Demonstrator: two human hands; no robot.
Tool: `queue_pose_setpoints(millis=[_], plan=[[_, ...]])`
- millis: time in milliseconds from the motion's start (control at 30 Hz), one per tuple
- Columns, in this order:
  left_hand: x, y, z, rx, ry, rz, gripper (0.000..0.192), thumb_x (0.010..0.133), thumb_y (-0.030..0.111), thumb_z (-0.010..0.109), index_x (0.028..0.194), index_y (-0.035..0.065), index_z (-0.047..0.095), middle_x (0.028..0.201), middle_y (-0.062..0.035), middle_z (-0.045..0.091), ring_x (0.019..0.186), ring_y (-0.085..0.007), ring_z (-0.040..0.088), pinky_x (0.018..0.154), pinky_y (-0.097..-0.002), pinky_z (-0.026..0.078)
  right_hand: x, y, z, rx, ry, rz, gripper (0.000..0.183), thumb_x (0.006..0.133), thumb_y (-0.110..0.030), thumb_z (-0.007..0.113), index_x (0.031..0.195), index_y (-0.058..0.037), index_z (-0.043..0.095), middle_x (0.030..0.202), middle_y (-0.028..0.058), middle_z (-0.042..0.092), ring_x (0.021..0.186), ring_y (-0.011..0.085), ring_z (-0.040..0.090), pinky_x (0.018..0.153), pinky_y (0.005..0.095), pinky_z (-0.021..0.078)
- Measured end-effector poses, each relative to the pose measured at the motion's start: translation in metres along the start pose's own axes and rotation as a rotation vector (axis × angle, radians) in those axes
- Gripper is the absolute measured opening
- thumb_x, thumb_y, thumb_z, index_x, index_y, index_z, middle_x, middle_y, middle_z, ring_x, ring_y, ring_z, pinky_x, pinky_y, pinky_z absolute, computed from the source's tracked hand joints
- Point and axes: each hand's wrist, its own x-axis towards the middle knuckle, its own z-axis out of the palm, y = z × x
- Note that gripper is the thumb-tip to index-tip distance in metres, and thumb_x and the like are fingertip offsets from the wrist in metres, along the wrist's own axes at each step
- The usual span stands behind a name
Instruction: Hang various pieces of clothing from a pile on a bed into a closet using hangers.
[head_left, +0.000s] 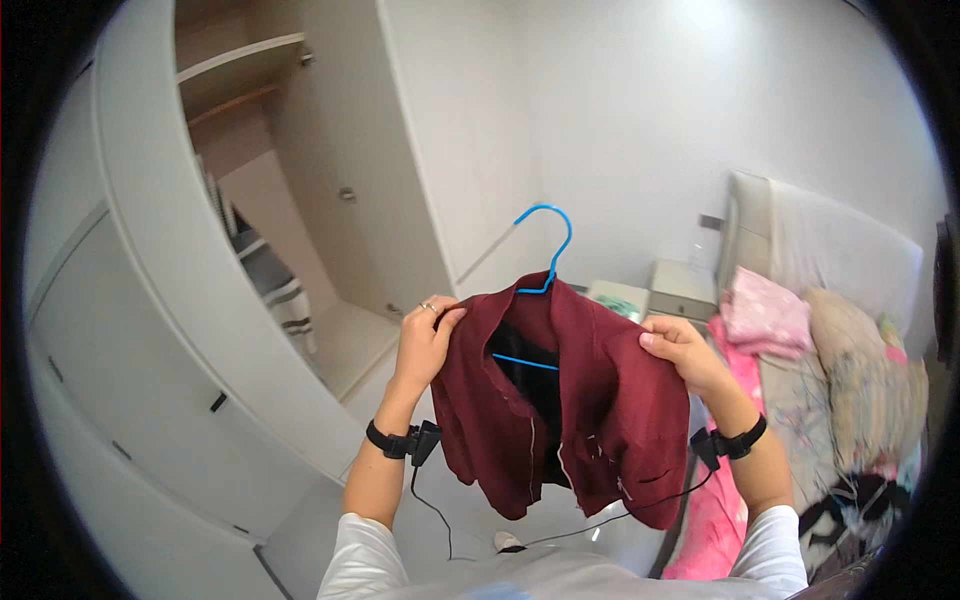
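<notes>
A dark red zip-front jacket (626, 405) hangs open at the front on a blue clothes hanger (568, 229). The hanger's hook rises above the collar, and its lower bar shows across the black lining. My left hand (424, 341), with a ring on one finger, pinches the jacket's shoulder on the left. On the other side, my right hand (686, 352) grips the opposite shoulder, thumb on top. Both hands hold the jacket up in front of my body, above the floor.
An open wardrobe (352, 247) stands at the left, with striped clothing (281, 296) inside and a wooden rail (232, 105). At the right is a bed (795, 420) with pillows and a pink blanket (705, 525). A nightstand (682, 289) adjoins it. Cables run from both wrist straps.
</notes>
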Motion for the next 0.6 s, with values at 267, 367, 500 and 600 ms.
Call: queue_pose_setpoints(millis=[267, 367, 500, 600], plan=[[-0.033, -0.017, 0.007, 0.481, 0.374, -0.065, 0.045, 0.088, 0.012, 0.058, 0.130, 0.0039, 0.045, 0.130, -0.0205, 0.047, 0.121, -0.0362, 0.044, 0.101, -0.0413, 0.037, 0.096, 0.040, 0.014, 0.196, -0.068, -0.180, 0.017, 0.093, -0.014, 0.054, 0.094, 0.0012, 0.063, 0.086, 0.0000, 0.063, 0.077, 0.0073, 0.055, 0.072, 0.0243, 0.0451], [-0.059, -0.015, -0.006, 0.566, 0.395, -0.153, 0.055, 0.088, 0.009, 0.057, 0.138, 0.0048, 0.035, 0.138, -0.0211, 0.037, 0.127, -0.0357, 0.038, 0.103, -0.0420, 0.036, 0.167, 0.029, 0.029, 0.213, -0.043, -0.294, 0.019, 0.093, -0.014, 0.054, 0.098, 0.0019, 0.063, 0.091, 0.0015, 0.063, 0.084, 0.0097, 0.056, 0.077, 0.0264, 0.0454], [-0.119, -0.021, -0.012, 0.387, 0.442, -0.361, 0.052, 0.088, 0.008, 0.056, 0.136, 0.0040, 0.037, 0.132, -0.0184, 0.041, 0.123, -0.0315, 0.043, 0.099, -0.0412, 0.041, 0.262, 0.003, 0.071, 0.296, -0.027, -0.448, 0.020, 0.092, -0.012, 0.054, 0.098, 0.0034, 0.064, 0.088, 0.0042, 0.064, 0.079, 0.0110, 0.056, 0.074, 0.0270, 0.0452], [-0.156, -0.022, -0.017, 0.436, 0.473, -0.425, 0.048, 0.088, 0.004, 0.054, 0.133, 0.0044, 0.041, 0.128, -0.0153, 0.043, 0.116, -0.0251, 0.048, 0.092, -0.0380, 0.046, 0.339, -0.021, 0.118, 0.298, -0.009, -0.605, 0.021, 0.090, -0.013, 0.055, 0.095, 0.0058, 0.065, 0.085, 0.0050, 0.064, 0.076, 0.0112, 0.055, 0.071, 0.0283, 0.0448]])
